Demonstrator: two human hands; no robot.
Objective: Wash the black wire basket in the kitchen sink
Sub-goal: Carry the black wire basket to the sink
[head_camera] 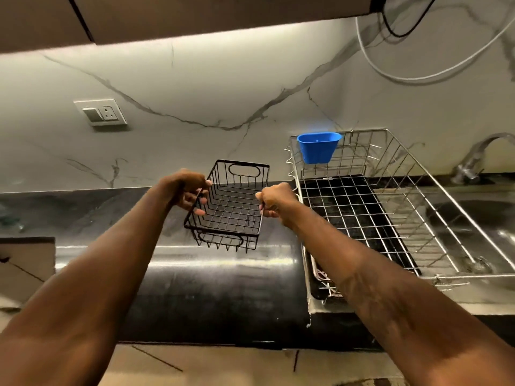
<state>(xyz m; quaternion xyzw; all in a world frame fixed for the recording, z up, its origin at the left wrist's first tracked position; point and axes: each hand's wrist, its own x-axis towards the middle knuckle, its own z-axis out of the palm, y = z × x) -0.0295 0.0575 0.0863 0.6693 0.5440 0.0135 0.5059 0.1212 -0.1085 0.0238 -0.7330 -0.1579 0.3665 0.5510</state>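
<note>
While both arms reach forward over the counter, the scene reads left to right as follows.

Wall socket: a switch-and-socket plate (101,112) sits on the pale veined marble backsplash (195,87), well left of the basket.

Counter: the dark, glossy countertop (217,288) has a rounded front edge and lies bare below and in front of the basket.

Left hand: the left hand (187,190) grasps the basket's left rim, fingers curled over the wire.

Basket: the black wire basket (232,207) is rectangular, with grid floor, thin bar walls and an oval handle loop at each short end. It looks empty, held between the hands over the counter, near end tilted down, just left of the rack.

Right hand: the right hand (276,200) is clenched on the basket's right rim.

Dish rack: a shiny steel wire dish rack (390,213) stands on a black tray beside the basket. No dishes show in it.

Blue cup: a blue plastic holder (318,147) hangs on the rack's back left corner. Its contents cannot be made out.

Sink: the steel sink (479,227) lies beyond the rack, partly behind its wires.

Faucet: a curved metal faucet (476,157) rises at the far right, blurred.
</note>
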